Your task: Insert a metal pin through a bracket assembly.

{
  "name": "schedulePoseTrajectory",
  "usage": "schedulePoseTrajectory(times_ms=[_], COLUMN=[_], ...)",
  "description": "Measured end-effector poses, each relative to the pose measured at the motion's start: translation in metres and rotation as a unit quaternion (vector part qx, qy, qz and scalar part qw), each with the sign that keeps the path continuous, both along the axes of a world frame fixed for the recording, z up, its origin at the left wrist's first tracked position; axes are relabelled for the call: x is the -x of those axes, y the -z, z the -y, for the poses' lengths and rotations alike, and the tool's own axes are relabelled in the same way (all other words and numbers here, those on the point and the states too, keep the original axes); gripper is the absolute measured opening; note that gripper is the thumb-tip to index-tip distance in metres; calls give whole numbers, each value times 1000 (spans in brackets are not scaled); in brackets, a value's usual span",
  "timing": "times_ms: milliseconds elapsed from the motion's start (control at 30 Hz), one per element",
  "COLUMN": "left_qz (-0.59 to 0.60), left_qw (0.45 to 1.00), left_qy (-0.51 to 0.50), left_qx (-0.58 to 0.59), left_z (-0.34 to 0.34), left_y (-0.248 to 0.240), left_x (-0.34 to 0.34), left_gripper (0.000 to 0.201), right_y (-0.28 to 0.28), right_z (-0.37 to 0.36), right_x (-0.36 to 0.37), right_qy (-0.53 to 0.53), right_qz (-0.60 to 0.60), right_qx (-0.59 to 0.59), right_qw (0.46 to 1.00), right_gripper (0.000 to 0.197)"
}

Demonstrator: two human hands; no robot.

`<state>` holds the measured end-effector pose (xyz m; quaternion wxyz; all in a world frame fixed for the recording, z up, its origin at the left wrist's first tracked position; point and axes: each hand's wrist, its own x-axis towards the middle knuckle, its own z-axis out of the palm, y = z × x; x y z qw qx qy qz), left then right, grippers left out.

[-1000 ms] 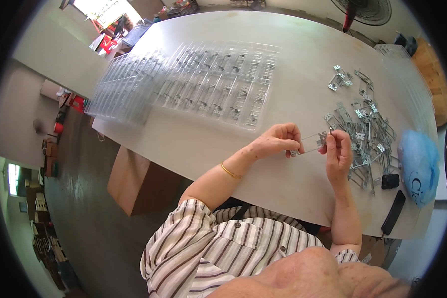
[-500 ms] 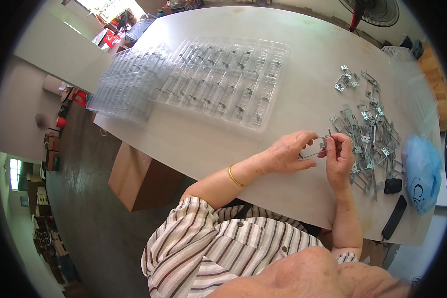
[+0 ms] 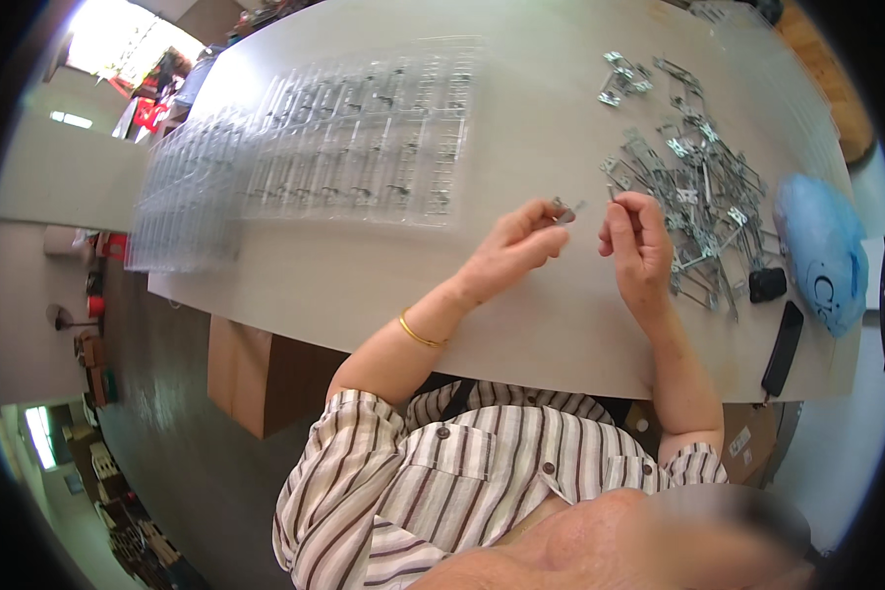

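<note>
My left hand [image 3: 511,251], with a gold bangle at its wrist, pinches a small silver metal bracket [image 3: 565,210] between thumb and fingers, above the table. To its right, my right hand [image 3: 641,246] is closed, with a thin metal pin [image 3: 611,193] standing up from its fingertips. The rest of that pin is hidden by the fingers. Just beyond my right hand lies a tangled heap of similar metal brackets [image 3: 703,197]. A smaller cluster of brackets [image 3: 623,79] sits farther back.
Clear plastic compartment trays [image 3: 467,118] holding metal parts lie at the left of the white table [image 3: 364,305], beside more stacked trays [image 3: 182,211]. At the right are a blue plastic bag [image 3: 824,251], a small black object [image 3: 767,285] and a black flat bar [image 3: 783,349]. A cardboard box [image 3: 241,374] stands below the table edge.
My hands, close together over one metal piece before, are now apart. The left has drawn away with the bracket, while the right keeps a thin pin. The whole view has shifted.
</note>
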<state>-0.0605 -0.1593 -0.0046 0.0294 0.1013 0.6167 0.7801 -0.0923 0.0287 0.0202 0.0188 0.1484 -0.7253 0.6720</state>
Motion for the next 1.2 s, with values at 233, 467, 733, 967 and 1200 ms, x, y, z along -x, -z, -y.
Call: schedulePoseTrajectory(times_ms=[233, 467, 733, 967, 1200], left_qz=[177, 157, 96, 38, 19], left_qw=[977, 985, 993, 991, 987], left_qy=[89, 72, 48, 50, 55], left_qx=[-73, -15, 57, 115, 149], left_z=[12, 12, 15, 14, 14], left_y=[-19, -16, -13, -4, 0], left_x=[1, 0, 2, 2, 1], left_gripper=[45, 46, 35, 32, 31], right_y=[-1, -1, -7, -15, -10], right_z=[0, -1, -2, -4, -7], right_x=[-6, -5, -8, -4, 0], right_qy=[-15, -24, -46, -153, -186], right_qz=[-46, -72, -10, 179, 212], right_qx=[-63, -90, -92, 15, 11], right_qw=[997, 993, 995, 972, 959], right_gripper=[3, 4, 10, 20, 18])
